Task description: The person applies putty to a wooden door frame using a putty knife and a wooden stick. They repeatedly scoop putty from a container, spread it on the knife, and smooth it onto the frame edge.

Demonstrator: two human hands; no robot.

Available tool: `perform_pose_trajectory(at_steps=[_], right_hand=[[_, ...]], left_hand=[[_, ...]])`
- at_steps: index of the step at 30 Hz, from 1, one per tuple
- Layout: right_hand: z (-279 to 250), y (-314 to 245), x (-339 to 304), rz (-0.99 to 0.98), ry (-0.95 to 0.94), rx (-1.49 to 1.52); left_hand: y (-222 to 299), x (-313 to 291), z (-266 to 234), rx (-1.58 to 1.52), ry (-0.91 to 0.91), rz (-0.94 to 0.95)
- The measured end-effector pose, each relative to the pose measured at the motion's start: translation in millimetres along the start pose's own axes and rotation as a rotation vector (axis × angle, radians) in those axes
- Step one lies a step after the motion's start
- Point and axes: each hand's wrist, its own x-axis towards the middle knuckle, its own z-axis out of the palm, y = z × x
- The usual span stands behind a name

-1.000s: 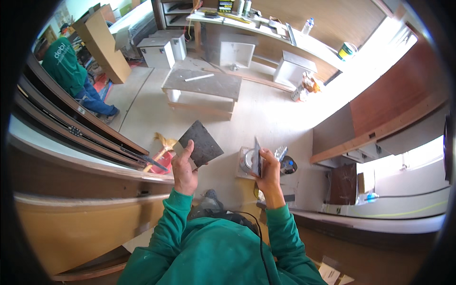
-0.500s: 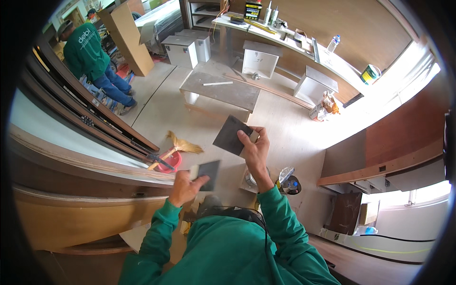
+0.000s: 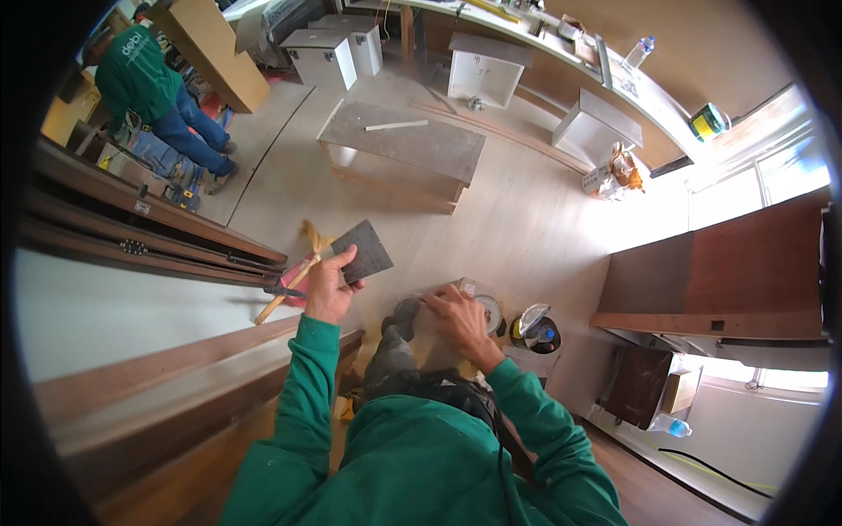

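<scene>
Thumb on top, fingers under, the left hand [image 3: 331, 289] has a narrow pinch on one dark grey square plate [image 3: 368, 254]. So that's where the plate is, sticking out ahead and to the right of that palm. My guess is they've got it by the near edge so most of the face stays clear.

Right hand [image 3: 460, 323] is a bit lower and to the right, well apart from the plate, fingers curled. Can't tell if there's anything in it from where I'm standing, the fingertip area's a blur.

Rough count around the grip: just left of the plate, one broom [image 3: 313, 238] lying against one pink dustpan [image 3: 296, 279], probably parked together to stay out of the walkway. Right of the right hand, one round silvery tin [image 3: 491, 311], then one dark bin [image 3: 545, 348]. Farther ahead, one low bench [image 3: 412, 151] with one white strip [image 3: 396, 125] on top. Beyond that I count four white boxes [image 3: 323, 66]: two closed, two with bare insides facing out. One co-worker [image 3: 140, 74] too, far ahead on the left, bent over.
</scene>
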Motion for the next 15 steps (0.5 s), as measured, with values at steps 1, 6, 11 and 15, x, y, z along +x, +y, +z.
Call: perform_pose_trajectory(at_steps=[1,6,11,15], right_hand=[[5,8,7,-0.003,0.019,-0.034],[48,32,76,-0.388,0.017,-0.062],[80,71,127,0.159,-0.115,0.013],[120,94,108,0.695,-0.365,0.579]], left_hand=[[7,12,-3,0.063,0.014,0.021],[26,73,-5,0.235,-0.07,0.064],[61,131,-39,0.199,0.166,0.046],[70,192,-73,0.137,0.231,0.1]])
